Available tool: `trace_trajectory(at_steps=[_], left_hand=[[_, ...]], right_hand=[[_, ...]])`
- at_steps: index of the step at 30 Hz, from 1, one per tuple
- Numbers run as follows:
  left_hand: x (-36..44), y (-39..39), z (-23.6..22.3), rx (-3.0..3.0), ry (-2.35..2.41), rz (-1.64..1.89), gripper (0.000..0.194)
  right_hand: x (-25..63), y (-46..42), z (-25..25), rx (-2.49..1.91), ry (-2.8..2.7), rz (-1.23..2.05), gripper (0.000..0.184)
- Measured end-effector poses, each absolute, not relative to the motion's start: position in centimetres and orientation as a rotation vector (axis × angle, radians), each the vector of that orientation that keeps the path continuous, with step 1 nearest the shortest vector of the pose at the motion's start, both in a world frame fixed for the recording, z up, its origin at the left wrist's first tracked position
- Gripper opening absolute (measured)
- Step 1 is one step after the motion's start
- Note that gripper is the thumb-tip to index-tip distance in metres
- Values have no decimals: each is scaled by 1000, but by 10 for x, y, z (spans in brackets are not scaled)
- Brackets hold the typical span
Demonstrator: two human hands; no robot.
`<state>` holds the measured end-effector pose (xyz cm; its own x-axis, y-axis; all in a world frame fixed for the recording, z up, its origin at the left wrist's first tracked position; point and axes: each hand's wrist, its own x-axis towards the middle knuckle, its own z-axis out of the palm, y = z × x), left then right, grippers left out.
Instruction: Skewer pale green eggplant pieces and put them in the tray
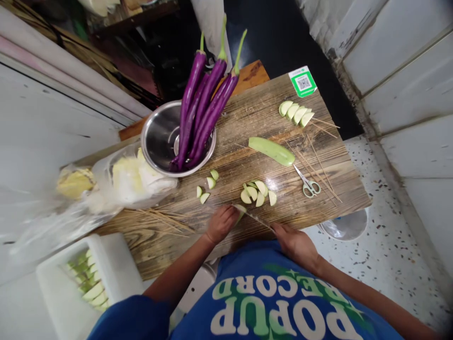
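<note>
My right hand point(296, 245) is closed round the handle of a knife point(257, 219), its blade reaching left across the wooden table's near side. At the blade's tip, my left hand point(222, 223) has its fingers bent over a piece of zucchini point(240, 208), largely covered by the hand. Cut zucchini slices point(260, 193) lie in a loose pile just beyond the knife. A few smaller pieces point(211, 182) are scattered farther left. Behind the pile rests a long pale green zucchini piece point(272, 150), cut side down or peeled; I cannot tell which.
Scissors point(307, 183) and thin skewers point(320, 172) lie at the right, with skewered slices point(296, 113) behind. A steel bowl point(155, 137) holds long purple eggplants point(208, 104). At the left are plastic bags point(130, 174), more skewers point(159, 221) and a white bin point(116, 264) of slices.
</note>
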<state>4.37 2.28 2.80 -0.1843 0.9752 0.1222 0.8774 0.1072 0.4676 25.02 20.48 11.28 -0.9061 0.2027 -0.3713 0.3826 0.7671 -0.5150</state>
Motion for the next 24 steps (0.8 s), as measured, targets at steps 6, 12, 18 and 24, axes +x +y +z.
trace_trajectory(at_steps=[6,12,18,24], left_hand=[[37,9,11,2087,2052,532,22],[37,7,17,2210,2038,643,19],[38,11,18,2201,2064,708,15],[39,13,19,2188,2065,692,13]], right_hand=[[233,189,112,328,2632,-752,42],[227,184,111,299,2583,-683,39],[222,185,112,264,2559,-618,37],[221,187,112,260,2498,-622,36]])
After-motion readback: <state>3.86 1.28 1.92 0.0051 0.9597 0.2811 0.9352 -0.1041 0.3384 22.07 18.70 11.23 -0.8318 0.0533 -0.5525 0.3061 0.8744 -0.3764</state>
